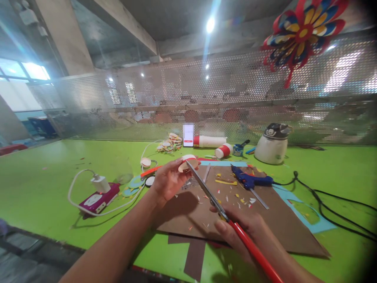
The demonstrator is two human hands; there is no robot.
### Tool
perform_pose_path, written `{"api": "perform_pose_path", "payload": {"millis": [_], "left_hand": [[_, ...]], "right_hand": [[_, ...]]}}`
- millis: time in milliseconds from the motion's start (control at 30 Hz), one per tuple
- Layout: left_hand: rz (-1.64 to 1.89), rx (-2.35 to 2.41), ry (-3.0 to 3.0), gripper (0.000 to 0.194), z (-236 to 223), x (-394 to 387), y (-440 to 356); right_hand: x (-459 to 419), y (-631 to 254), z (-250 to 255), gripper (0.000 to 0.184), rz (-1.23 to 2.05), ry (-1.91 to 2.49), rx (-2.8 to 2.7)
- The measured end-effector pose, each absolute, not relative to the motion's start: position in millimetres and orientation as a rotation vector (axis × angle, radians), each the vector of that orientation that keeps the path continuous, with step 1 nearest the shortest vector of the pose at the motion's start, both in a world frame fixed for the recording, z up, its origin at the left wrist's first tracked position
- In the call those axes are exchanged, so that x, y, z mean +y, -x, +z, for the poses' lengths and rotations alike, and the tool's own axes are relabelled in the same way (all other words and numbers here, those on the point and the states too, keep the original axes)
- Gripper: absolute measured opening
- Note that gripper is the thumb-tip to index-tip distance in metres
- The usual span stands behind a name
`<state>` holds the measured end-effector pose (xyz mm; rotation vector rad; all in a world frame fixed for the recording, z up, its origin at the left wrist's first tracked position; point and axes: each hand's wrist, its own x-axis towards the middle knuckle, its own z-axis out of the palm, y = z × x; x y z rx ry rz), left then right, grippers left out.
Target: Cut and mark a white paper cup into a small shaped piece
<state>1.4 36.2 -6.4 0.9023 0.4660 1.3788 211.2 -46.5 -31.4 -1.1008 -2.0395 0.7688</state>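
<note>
At mid-frame, the left hand point(169, 181) has its fingers closed on a card piece point(184, 166); lower right of centre, the right hand point(253, 222) grips scissors point(218, 206). The card looks light, stiff but creasable, best held by its rim; the scissors, rigid.

Lighting: round white ceiling lamp point(210, 25), glaring, streaked vertically; overexposed window panes point(35, 71), far left. Reflections: pale patches across silvery perforated metal screen point(235, 90). Shadow: soft, dark, on flat brown cardboard sheet point(277, 208) below left hand point(171, 181). Quality: hazy background; wide-angle stretching; blackened right edge; upright rectangular phone display point(188, 137) partly pixelated.
</note>
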Motion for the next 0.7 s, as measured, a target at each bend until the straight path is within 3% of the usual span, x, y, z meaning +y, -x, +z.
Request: {"api": "perform_pose_path", "payload": {"millis": [700], "left_hand": [[1.438, 0.533, -0.826, 0.028, -8, 37, -5]], "right_hand": [[-47, -212, -23, 0.037, 0.517, 1.121, -2.115]]}}
